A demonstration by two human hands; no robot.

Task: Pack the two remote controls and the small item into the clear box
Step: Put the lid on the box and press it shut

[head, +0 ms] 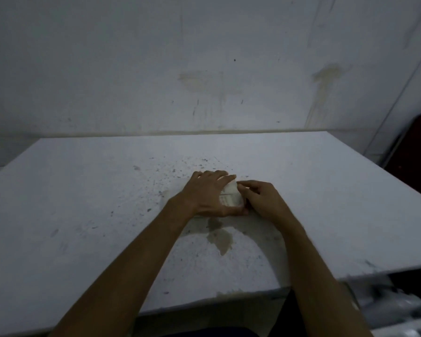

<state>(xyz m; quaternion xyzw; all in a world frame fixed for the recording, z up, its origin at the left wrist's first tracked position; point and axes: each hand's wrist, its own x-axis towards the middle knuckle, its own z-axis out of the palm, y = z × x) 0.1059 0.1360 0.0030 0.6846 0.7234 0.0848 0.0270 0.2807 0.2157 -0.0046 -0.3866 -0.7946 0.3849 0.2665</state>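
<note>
A stained grey wall (204, 64) is standing behind the pale, speckled tabletop (83, 203), which is filling most of the view, with a brownish stain (220, 237) lying just in front of the hands. The left hand (208, 194) is cupping over the clear box (231, 197) at mid-tabletop, fingers curled round it, while the right hand (263, 198) is pinching its right side; their grip is hiding the contents.

1. The table (83, 203) stands against the wall (156, 57) behind it.
2. Both hands meet mid-table — left hand (204, 193) left, right hand (263, 198) right.
3. The clear box (231, 198) sits between them, on the table.
</note>
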